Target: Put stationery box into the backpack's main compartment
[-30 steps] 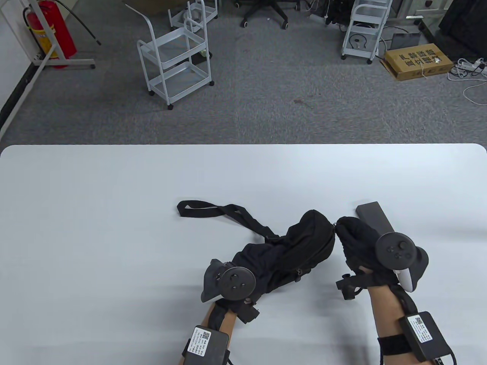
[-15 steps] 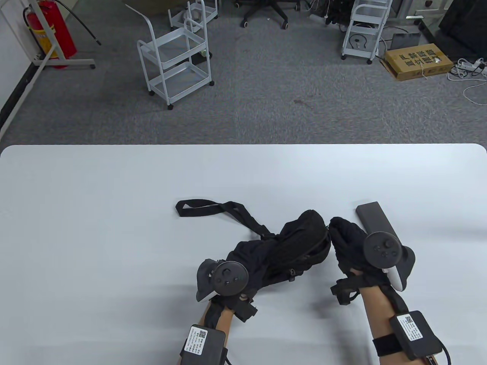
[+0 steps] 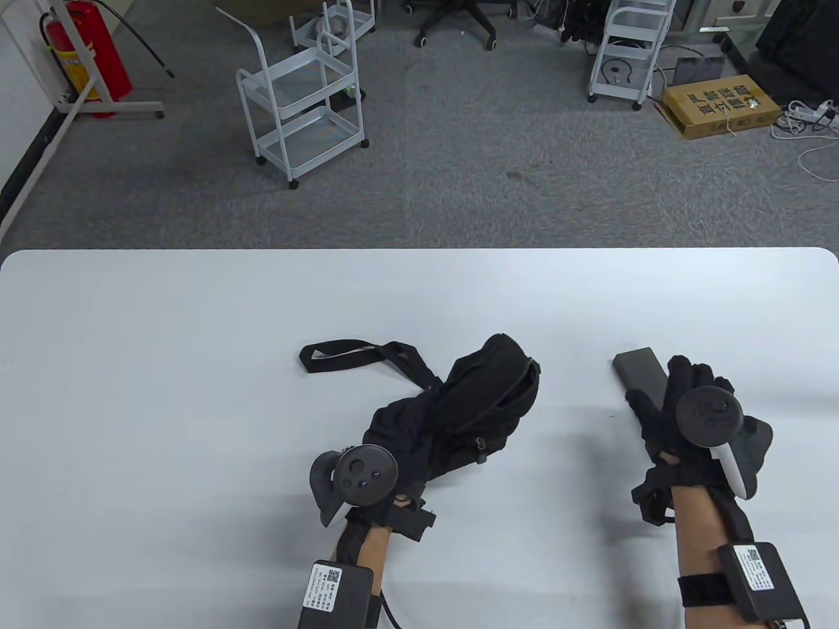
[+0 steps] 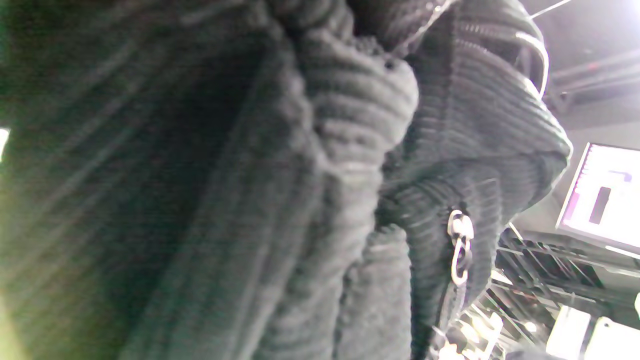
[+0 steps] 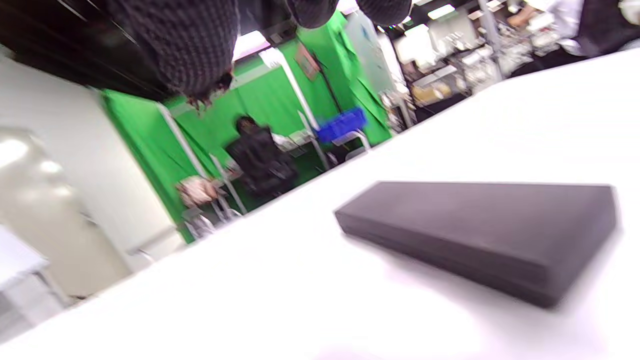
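The black backpack lies tilted at the table's middle, its strap trailing to the left. My left hand grips its near lower end; the fingers are hidden under the tracker. The left wrist view is filled with the backpack's ribbed fabric and a metal zipper pull. The dark grey stationery box lies flat to the backpack's right. My right hand is spread open over the box's near end. In the right wrist view the box lies on the table below the fingertips, apart from them.
The white table reaches across the whole view. Beyond its far edge are grey carpet, white carts and a cardboard box on the floor.
My right hand let go of the backpack's top end and moved right, over the stationery box. My left hand pulled the backpack left and towards me, and its top end swung further away.
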`<state>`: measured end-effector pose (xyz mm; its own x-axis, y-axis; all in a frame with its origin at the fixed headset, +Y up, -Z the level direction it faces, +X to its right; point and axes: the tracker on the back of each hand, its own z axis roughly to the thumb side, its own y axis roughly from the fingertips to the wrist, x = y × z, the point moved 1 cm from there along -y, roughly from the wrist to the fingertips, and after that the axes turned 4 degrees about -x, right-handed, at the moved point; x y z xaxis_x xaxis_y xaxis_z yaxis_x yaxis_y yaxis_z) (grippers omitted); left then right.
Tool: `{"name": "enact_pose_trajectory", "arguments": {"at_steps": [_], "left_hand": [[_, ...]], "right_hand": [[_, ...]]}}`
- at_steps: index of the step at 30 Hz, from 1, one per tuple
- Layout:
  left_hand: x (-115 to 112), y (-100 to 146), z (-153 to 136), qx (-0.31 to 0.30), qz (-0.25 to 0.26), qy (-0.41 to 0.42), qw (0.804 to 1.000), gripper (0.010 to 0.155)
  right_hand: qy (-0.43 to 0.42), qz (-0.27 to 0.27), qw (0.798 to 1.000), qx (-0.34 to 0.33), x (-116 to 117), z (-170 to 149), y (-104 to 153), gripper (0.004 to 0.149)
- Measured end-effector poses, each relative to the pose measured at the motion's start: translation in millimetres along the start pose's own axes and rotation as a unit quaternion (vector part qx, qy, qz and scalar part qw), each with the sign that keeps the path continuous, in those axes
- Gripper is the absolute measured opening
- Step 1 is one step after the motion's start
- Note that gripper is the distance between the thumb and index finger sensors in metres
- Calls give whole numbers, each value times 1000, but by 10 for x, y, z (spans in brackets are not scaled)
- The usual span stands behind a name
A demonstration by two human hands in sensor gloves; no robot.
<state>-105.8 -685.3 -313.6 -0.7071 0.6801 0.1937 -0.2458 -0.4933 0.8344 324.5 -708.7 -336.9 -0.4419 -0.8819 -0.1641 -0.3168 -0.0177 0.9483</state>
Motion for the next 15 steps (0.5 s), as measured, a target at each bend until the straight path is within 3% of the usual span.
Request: {"name": "enact_pose_trajectory", "arguments": {"at_steps": [3, 8, 15], "left_hand": [[16, 9, -44, 12, 8, 6, 1000, 50], [16, 17, -92, 21, 11, 8, 1000, 51], [16, 16, -103, 25, 8, 9, 1000, 51]], "right_hand": [[27, 47, 997, 47, 235, -229, -96, 91], [71, 70, 992, 75, 484, -386, -174, 99], [111, 81, 987, 83, 607, -409, -212, 99]]}}
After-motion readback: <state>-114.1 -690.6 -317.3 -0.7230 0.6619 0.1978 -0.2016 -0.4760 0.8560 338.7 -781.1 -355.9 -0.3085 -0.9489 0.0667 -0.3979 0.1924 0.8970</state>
